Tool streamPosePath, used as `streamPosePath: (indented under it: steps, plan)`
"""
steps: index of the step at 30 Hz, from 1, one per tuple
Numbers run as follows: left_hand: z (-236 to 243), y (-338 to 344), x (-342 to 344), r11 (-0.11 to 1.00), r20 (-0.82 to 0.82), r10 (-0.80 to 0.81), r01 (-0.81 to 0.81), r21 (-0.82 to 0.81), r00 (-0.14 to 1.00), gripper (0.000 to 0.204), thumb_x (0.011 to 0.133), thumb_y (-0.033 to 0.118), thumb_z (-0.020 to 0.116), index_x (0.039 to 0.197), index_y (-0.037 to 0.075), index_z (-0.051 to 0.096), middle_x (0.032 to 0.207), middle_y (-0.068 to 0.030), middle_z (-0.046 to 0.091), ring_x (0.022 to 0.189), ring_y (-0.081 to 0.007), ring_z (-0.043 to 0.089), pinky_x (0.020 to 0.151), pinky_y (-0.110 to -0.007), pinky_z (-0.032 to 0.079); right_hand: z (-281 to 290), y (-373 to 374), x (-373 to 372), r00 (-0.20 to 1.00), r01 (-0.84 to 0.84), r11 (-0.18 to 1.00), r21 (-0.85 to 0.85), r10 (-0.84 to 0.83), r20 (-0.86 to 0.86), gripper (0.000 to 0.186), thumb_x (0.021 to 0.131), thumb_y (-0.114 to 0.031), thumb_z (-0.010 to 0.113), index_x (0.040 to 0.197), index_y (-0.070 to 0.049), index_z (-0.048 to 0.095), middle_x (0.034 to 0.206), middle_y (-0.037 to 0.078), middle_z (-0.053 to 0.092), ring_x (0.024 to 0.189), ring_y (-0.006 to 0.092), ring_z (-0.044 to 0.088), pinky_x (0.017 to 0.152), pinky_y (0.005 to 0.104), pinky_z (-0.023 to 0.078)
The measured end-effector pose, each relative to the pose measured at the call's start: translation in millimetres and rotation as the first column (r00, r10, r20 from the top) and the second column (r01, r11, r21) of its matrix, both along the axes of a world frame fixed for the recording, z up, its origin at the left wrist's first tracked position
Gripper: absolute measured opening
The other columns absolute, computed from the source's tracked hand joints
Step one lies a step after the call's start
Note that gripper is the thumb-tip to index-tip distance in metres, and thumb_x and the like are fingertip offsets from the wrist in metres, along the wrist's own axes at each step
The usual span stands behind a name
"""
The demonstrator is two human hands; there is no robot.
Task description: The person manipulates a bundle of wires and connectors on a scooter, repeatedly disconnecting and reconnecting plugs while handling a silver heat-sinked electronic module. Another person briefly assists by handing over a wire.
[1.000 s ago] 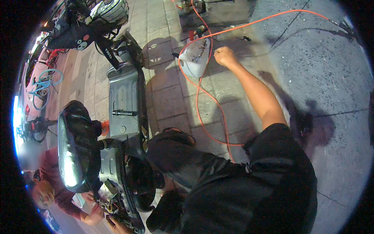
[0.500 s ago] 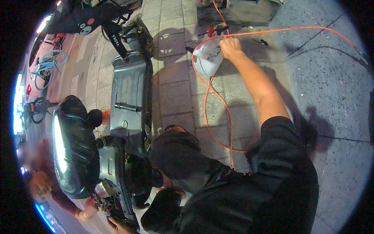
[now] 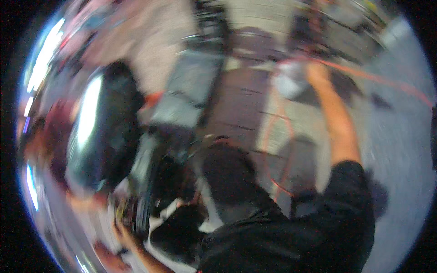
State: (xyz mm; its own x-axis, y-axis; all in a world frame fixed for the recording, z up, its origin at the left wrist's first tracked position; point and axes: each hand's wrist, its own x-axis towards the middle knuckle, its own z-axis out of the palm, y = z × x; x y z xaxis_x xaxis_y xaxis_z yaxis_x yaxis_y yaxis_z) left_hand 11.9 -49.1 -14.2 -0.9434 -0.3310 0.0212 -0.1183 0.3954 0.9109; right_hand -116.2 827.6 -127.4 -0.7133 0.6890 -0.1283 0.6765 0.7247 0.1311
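Note:
Motion blur smears the whole view. My right hand (image 3: 318,73) is at the right edge of a white container (image 3: 290,81) standing on the paving; its fingers are too blurred to read. My left hand (image 3: 124,234) reaches into the lower left, against the opened body of a black scooter (image 3: 136,214), where wiring shows indistinctly. What that hand holds, if anything, cannot be made out. Above it lies the long, shiny black seat (image 3: 107,127). The scooter's flat grey footboard (image 3: 186,91) extends away from me.
An orange cable (image 3: 378,77) runs right from the container and also loops (image 3: 268,150) on the paving. Another person in a dark red top (image 3: 57,141) is at the left, beside the seat, with an arm near the scooter body. Dark equipment (image 3: 309,32) stands beyond the container.
The view has swung, so the scooter, container and cable sit further right and everything is blurred. My right hand stays by the container, and more of my left forearm shows.

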Motion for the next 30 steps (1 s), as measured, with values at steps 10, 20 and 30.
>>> streamPosePath:
  steps: [10, 20, 30]
  plan:
    - [27, 3, 3, 0.840, -0.281, 0.154, -0.275, -0.468, 0.947, 0.027, 0.102, 0.018, 0.078, 0.124, 0.002, 0.079, 0.127, -0.0155, 0.076, 0.122, -0.0273, 0.072, 0.106, -0.037, 0.054, -114, 68, 29, 0.630, -0.527, 0.707, 0.472, 0.698, -0.341, 0.045, 0.106, -0.025, 0.059, 0.146, -0.003, 0.066, 0.144, 0.025, 0.067, 0.129, 0.0437, 0.066, 0.108, 0.0548, 0.053]
    - [25, 9, -3, 0.890, -0.313, 0.061, -0.193, -0.412, 0.948, 0.025, 0.104, 0.008, 0.070, 0.126, 0.002, 0.078, 0.131, -0.0129, 0.076, 0.127, -0.0245, 0.069, 0.112, -0.036, 0.051, -5, -256, 65, 0.497, -0.769, 0.606, -0.204, 0.366, -0.787, 0.022, 0.103, -0.012, 0.074, 0.118, 0.004, 0.078, 0.109, 0.021, 0.079, 0.102, 0.0366, 0.076, 0.094, 0.0453, 0.059]
    - [15, -9, -3, 0.965, -0.356, 0.170, -0.229, -0.131, 0.919, 0.039, 0.092, -0.008, 0.057, 0.125, 0.001, 0.078, 0.129, -0.0146, 0.074, 0.123, -0.0261, 0.071, 0.107, -0.035, 0.054, 192, -567, 9, 0.199, -0.967, -0.069, -0.245, 0.393, -0.898, 0.020, 0.103, -0.011, 0.075, 0.121, -0.001, 0.078, 0.103, 0.018, 0.078, 0.091, 0.0313, 0.076, 0.084, 0.0383, 0.058]
